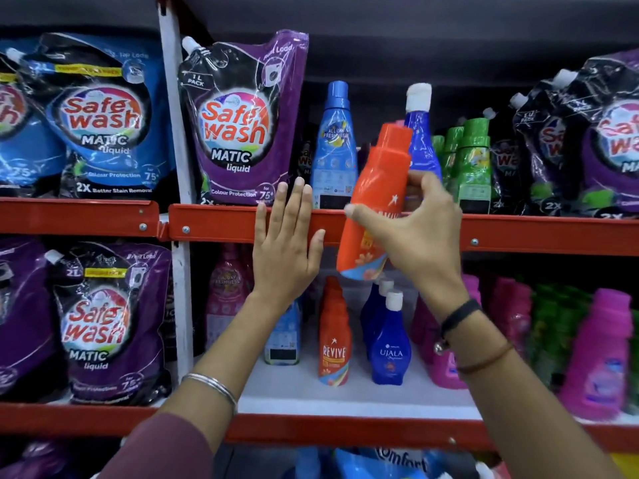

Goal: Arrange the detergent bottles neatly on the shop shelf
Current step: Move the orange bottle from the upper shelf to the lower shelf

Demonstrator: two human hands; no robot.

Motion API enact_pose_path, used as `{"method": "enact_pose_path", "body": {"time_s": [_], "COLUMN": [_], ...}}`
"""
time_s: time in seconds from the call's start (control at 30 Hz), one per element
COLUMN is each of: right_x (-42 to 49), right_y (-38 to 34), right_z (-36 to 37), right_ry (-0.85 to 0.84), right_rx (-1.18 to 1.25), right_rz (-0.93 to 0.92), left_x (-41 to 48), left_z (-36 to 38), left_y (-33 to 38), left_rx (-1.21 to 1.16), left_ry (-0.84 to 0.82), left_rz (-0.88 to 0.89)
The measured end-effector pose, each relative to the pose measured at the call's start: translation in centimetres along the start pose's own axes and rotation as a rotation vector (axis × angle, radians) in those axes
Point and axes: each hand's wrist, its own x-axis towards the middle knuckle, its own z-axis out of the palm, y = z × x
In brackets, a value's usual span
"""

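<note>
Now, right hand wrapped round orange Revive bottle, thumb across front, fingers behind, gripping mid-body. Bottle off shelf, in air before red shelf rail, long axis tilted, cap up and right, base down-left. Gap on upper shelf between light blue bottle and dark blue white-capped bottle directly behind. Left hand flat, fingers straight and close together, empty, resting against rail just left. Looks like upward lift, then upright.
</note>
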Motion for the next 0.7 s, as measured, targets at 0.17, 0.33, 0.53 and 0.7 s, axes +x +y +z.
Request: {"method": "enact_pose_path", "body": {"time_s": [0.17,0.33,0.53,0.7], "right_x": [-4.5,-8.2,-11.4,-13.3], "right_y": [3.7,8.2,12.8,15.1], "right_z": [0.6,2.8,6.0,7.6], "right_ry": [-0.118,-0.218,-0.321,-0.372], "right_rx": [-0.036,-0.112,-0.248,-0.3], "right_rz": [0.08,0.201,0.297,0.368], "left_x": [0.0,0.0,0.0,0.0], "left_z": [0.2,0.3,0.4,0.5], "left_y": [-0.1,-0.1,-0.2,-0.3], "left_rx": [-0.01,-0.02,-0.017,-0.018], "left_ry": [0.014,0.035,0.053,0.047], "left_rz": [0.005,0.007,0.014,0.018]}}
